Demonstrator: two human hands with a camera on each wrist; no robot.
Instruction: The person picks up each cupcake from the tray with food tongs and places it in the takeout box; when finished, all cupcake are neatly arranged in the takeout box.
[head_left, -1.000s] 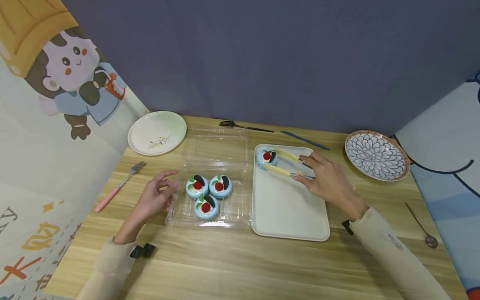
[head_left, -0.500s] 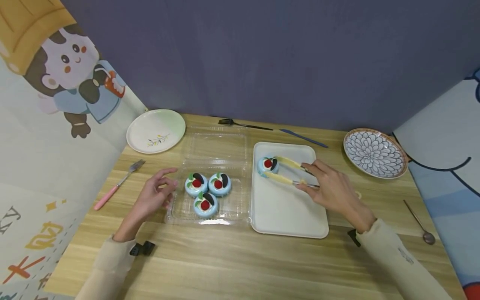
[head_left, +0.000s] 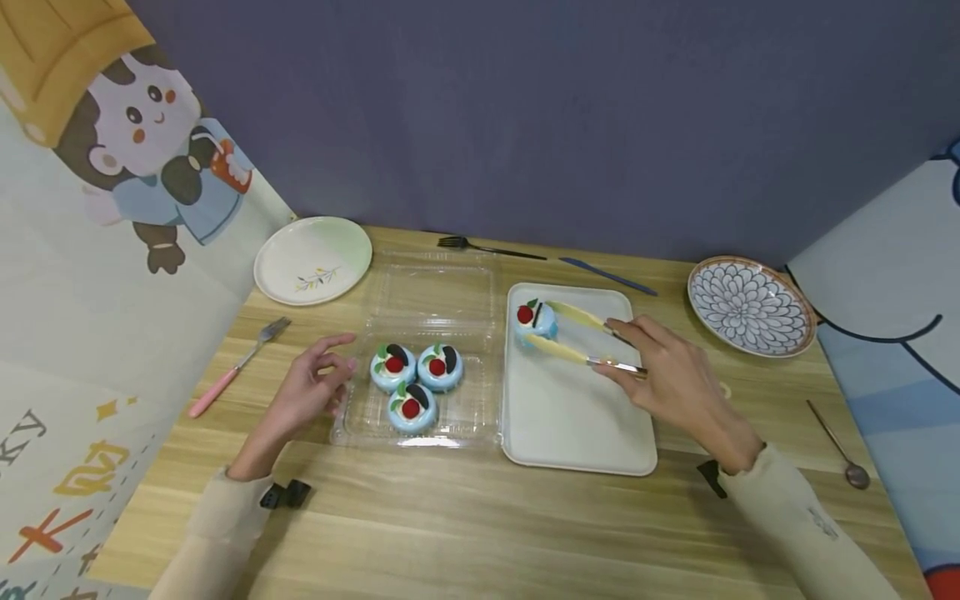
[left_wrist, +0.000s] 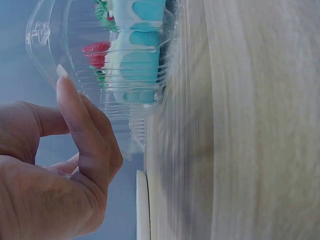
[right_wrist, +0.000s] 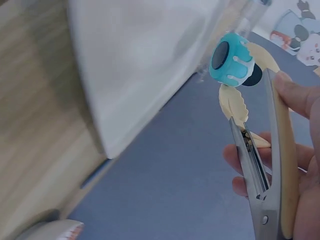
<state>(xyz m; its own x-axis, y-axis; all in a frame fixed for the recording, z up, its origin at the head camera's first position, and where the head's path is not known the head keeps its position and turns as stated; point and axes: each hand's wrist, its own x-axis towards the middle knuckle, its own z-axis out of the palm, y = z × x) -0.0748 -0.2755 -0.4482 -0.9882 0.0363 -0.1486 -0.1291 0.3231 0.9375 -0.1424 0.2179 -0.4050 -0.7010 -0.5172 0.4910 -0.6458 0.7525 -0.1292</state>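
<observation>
My right hand (head_left: 671,379) grips a pair of tongs (head_left: 558,347) with cream-coloured tips over the white tray (head_left: 577,417). Between those tips is a small blue cake (head_left: 542,321) topped with a red berry, tilted toward the left. In the right wrist view the dark underside of the cake (right_wrist: 220,55) shows, raised off the tray. My left hand (head_left: 307,387) is at the left edge of a clear plastic container (head_left: 472,408), fingers loosely bent and holding nothing. Whether a fingertip touches its rim, I cannot tell. Inside sit three matching cakes (head_left: 412,408).
The container's clear lid (head_left: 435,287) lies folded back. A pale plate (head_left: 311,250), a pink-handled fork (head_left: 238,367), a black fork (head_left: 491,248), a dark knife (head_left: 607,276), a patterned plate (head_left: 750,304) and a spoon (head_left: 855,475) lie around. A wall (head_left: 525,125) rises behind.
The cake in the tongs has tipped over toward the left from upright. My right hand has shifted slightly right and toward me. The left hand has stayed in place.
</observation>
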